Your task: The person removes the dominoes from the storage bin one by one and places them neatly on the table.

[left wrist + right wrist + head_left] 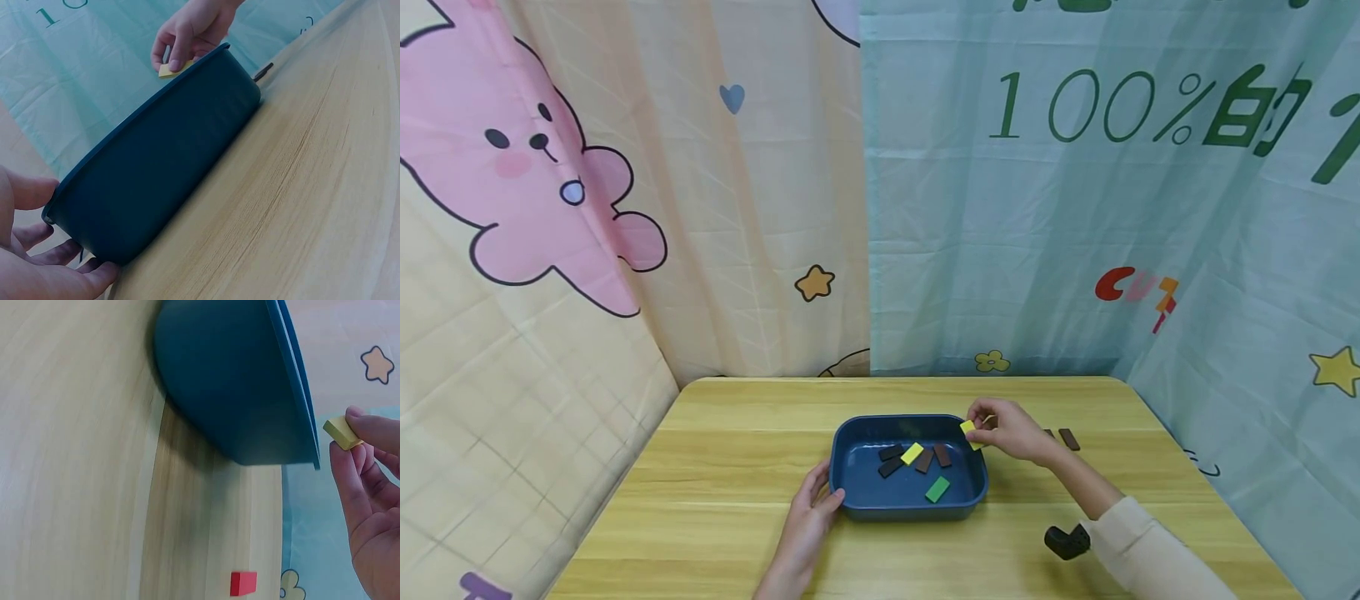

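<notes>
A dark blue rectangular basin (910, 514) sits on the table. Inside lie two black blocks (891, 467), a yellow block (912, 453), two brown blocks (942, 455) and a green block (937, 489). My left hand (808, 512) holds the basin's left end; in the left wrist view its thumb is at the rim and its fingers are against the outer wall. Over the basin's right far corner, my right hand (1011, 429) pinches another yellow block (342, 432) between thumb and fingers. That block is above the rim, apart from the basin in the right wrist view.
To the right of the basin, a brown block (1069, 439) lies on the wooden table (715, 467), with another partly hidden by the right hand. A red block (243, 583) shows in the right wrist view. A black device (1067, 542) is beside the right sleeve. Printed curtains (760, 208) surround the table.
</notes>
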### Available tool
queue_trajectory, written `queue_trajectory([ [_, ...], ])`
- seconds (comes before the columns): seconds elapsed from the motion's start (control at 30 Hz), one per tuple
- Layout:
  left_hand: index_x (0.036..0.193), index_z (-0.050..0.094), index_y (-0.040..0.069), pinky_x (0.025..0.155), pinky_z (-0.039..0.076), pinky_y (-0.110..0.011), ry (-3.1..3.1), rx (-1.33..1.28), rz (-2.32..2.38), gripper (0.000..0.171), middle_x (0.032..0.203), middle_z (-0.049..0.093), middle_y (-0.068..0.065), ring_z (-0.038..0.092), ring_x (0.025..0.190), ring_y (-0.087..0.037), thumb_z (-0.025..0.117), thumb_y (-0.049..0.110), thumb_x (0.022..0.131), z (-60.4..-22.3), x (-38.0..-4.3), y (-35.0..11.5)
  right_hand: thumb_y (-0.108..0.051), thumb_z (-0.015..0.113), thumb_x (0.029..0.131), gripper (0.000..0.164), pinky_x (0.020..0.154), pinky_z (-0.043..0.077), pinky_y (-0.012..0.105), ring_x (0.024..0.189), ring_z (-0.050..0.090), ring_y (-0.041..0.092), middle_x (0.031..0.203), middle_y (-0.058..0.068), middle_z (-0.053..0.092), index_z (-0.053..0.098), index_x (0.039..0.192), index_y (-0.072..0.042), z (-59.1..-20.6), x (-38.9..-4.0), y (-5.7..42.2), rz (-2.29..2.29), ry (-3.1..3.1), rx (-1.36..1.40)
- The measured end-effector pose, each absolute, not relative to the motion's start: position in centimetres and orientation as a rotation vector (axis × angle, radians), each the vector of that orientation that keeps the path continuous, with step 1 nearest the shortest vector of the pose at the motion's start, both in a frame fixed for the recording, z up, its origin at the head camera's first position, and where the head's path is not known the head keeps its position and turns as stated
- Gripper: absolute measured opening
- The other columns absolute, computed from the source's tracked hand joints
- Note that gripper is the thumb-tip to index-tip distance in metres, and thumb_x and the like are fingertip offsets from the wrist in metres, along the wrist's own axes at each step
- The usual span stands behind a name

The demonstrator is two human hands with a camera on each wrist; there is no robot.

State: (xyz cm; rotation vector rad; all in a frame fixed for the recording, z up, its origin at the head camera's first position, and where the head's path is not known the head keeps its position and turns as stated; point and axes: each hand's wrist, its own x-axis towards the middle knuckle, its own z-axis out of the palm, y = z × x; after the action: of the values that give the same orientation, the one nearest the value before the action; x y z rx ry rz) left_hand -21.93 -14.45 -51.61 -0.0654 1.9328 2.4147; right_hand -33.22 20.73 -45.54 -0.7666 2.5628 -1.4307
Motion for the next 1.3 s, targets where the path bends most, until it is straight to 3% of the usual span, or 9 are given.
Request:
queue_trajectory([
  [0.33, 0.160, 0.023, -0.005, 0.115, 0.037, -0.053, 1.932, -0.067, 2.410, 0.063, 0.162, 0.024, -0.031, 0.031, 0.146, -0.045, 0.053, 0.002, 0.105, -51.6, -22.0, -14.4, -0.004, 0.074, 0.096, 0.018, 0.062, 0.056, 0.037, 0.073, 0.062, 0.029, 0.087, 0.008, 0.056, 0.060, 0.105, 0.003, -46.2, -32.8, 23.4, -1.450, 2.596, -0.691],
  [0.5, 0.160, 0.023, -0.004, 0.115, 0.037, -0.053, 1.932, -0.067, 2.412, 0.063, 0.162, 0.024, -0.031, 0.031, 0.146, -0.046, 0.053, 0.002, 0.105, -51.5, -22.0, -14.4, -0.003, 0.075, 0.095, 0.019, 0.066, 0.059, 0.042, 0.075, 0.063, 0.028, 0.087, 0.009, 0.056, 0.060, 0.105, 0.003, -46.7, -32.5, 24.5, -1.513, 2.563, -0.634],
  [0.73, 0.160, 0.023, -0.005, 0.114, 0.039, -0.052, 1.938, -0.063, 2.410, 0.063, 0.162, 0.024, -0.031, 0.031, 0.146, -0.046, 0.053, 0.001, 0.105, -51.6, -22.0, -14.4, -0.004, 0.077, 0.093, 0.019, 0.061, 0.053, 0.027, 0.074, 0.056, 0.020, 0.087, 0.007, 0.057, 0.062, 0.104, 0.002, -48.4, -32.4, 25.7, -1.460, 2.637, -0.570],
  [0.9, 0.160, 0.023, -0.005, 0.114, 0.039, -0.052, 1.938, -0.071, 2.408, 0.063, 0.161, 0.026, -0.031, 0.031, 0.145, -0.046, 0.053, 0.001, 0.105, -51.5, -22.0, -14.4, -0.008, 0.080, 0.091, 0.021, 0.059, 0.049, 0.024, 0.074, 0.055, 0.019, 0.084, 0.005, 0.057, 0.063, 0.100, 0.000, -49.8, -32.4, 26.5, -1.409, 2.703, -0.513],
  [1.3, 0.160, 0.025, -0.005, 0.114, 0.039, -0.053, 1.951, -0.088, 2.393, 0.063, 0.161, 0.026, -0.031, 0.032, 0.145, -0.045, 0.054, 0.002, 0.105, -51.3, -21.9, -14.4, -0.011, 0.084, 0.088, 0.026, 0.062, 0.060, 0.028, 0.071, 0.059, 0.019, 0.078, 0.004, 0.057, 0.063, 0.097, 0.002, -51.7, -31.6, 27.5, -1.413, 2.691, -0.353],
])
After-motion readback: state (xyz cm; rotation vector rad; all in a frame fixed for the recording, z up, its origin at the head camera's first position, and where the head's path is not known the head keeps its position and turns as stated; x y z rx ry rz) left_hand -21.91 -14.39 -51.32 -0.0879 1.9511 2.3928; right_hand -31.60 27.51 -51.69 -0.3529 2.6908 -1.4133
